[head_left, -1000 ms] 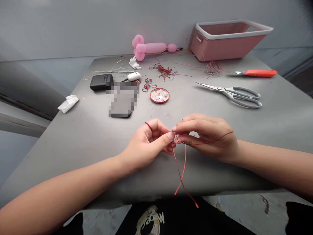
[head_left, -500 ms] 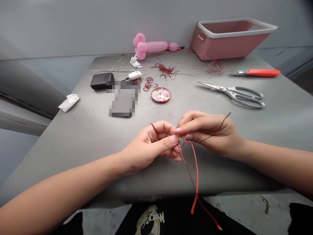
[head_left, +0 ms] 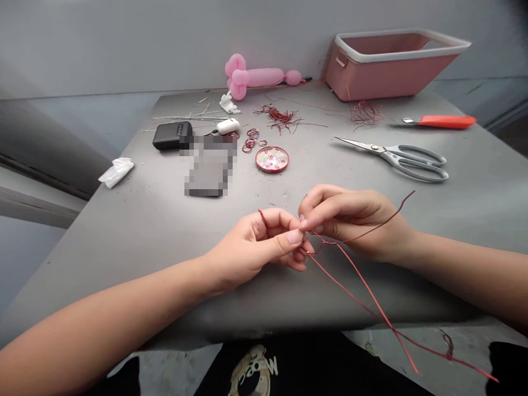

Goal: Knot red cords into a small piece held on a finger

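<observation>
My left hand [head_left: 264, 236] is closed, thumb and forefinger pinching a thin red cord [head_left: 363, 280]. A dark red loop circles one of its fingers. My right hand [head_left: 358, 223] touches the left fingertips, its thumb and forefinger closed on the same cord. Below the fingers the strands twist together. Two loose ends trail down to the right past the table's front edge, and a darker end sticks up across the right hand. The exact spot of the pinch is hidden behind the fingertips. Beyond the hands lies a red-rimmed round dish [head_left: 272, 159] of beads.
Scissors [head_left: 396, 157] and a red-handled cutter [head_left: 447, 121] lie at the right. Behind them stands a pink bin [head_left: 371, 77]. Cord scraps [head_left: 282, 116], small red rings [head_left: 249, 144], a white case [head_left: 228, 126], a black box [head_left: 173, 136] and a pink balloon [head_left: 264, 77] are farther back.
Both hands have shifted slightly right. The loose cord ends have swung out to the lower right, and the dark end stands farther from the right hand. The pinch stays closed.
</observation>
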`<action>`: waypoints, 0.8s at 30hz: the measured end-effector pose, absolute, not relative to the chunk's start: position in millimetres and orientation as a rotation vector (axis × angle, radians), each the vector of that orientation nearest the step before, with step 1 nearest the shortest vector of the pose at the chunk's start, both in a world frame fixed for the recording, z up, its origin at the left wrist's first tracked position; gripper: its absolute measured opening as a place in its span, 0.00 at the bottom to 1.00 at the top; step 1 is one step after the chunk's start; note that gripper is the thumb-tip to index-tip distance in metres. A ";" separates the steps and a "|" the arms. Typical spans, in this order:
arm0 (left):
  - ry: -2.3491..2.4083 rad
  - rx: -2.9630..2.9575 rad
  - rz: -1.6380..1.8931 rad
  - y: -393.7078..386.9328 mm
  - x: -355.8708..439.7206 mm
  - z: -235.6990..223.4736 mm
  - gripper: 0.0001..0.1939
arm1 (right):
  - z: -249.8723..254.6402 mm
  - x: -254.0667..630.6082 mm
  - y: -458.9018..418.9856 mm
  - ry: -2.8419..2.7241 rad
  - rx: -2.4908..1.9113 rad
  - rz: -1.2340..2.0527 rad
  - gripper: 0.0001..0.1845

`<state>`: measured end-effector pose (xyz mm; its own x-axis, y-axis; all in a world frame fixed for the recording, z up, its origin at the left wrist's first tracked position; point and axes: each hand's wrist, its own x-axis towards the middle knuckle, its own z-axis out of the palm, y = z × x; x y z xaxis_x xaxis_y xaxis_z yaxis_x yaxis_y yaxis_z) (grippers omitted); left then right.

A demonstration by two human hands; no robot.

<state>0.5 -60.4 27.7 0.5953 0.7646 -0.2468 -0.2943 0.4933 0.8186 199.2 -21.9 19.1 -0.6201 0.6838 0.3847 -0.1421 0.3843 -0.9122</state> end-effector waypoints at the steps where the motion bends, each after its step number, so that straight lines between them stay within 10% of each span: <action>1: 0.658 0.806 0.679 -60.6 0.1 27.8 0.12 | 20.6 199.7 -21.9 -1.877 -0.482 1.303 0.10; 24: 0.923 2.056 0.965 -63.0 -2.2 27.9 0.04 | 47.5 213.8 -19.1 -1.943 -1.060 1.802 0.14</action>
